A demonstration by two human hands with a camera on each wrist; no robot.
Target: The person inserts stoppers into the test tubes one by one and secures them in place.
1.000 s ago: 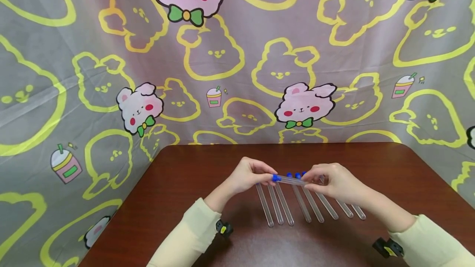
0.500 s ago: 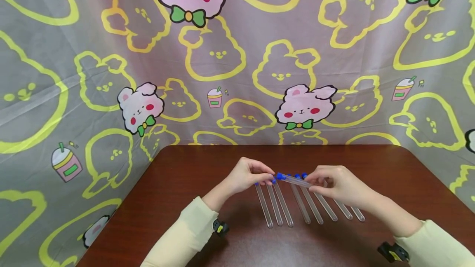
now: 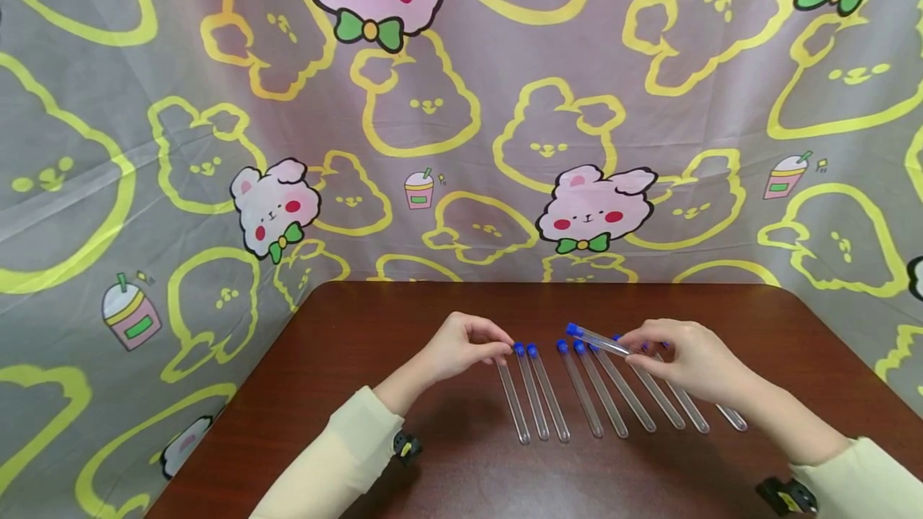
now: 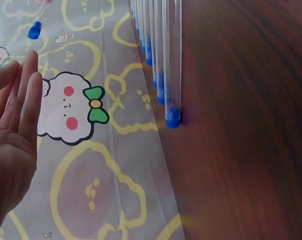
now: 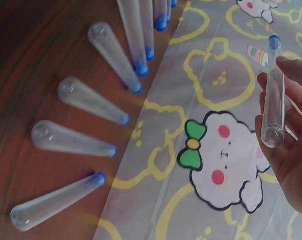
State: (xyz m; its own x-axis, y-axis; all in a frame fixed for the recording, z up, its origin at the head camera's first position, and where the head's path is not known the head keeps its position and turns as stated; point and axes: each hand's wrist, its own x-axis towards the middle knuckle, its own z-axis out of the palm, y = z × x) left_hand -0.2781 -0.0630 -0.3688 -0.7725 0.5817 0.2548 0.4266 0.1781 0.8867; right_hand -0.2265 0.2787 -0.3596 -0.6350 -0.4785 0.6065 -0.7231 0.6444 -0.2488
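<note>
My right hand (image 3: 685,357) pinches a clear test tube with a blue cap (image 3: 600,340) between thumb and fingers. It is raised above the table and tilted, cap end to the left. The right wrist view shows the tube (image 5: 274,102) running past the thumb, its rounded end toward the camera. Over on the left, my left hand (image 3: 465,345) holds nothing; its fingers (image 4: 27,100) extend fairly straight. In the head view its fingertips overlap the capped end of the leftmost lying tube (image 3: 514,403), whose cap is hidden there.
Several more blue-capped test tubes (image 3: 554,399) lie in a row on the brown wooden table (image 3: 404,311), caps toward the far side. A wider gap parts the left three from the others. A patterned curtain (image 3: 461,102) hangs behind the table.
The left hand has let go of the cap end of the raised test tube and drawn back left. My right hand has carried that tube to the right, uncovering more tubes.
</note>
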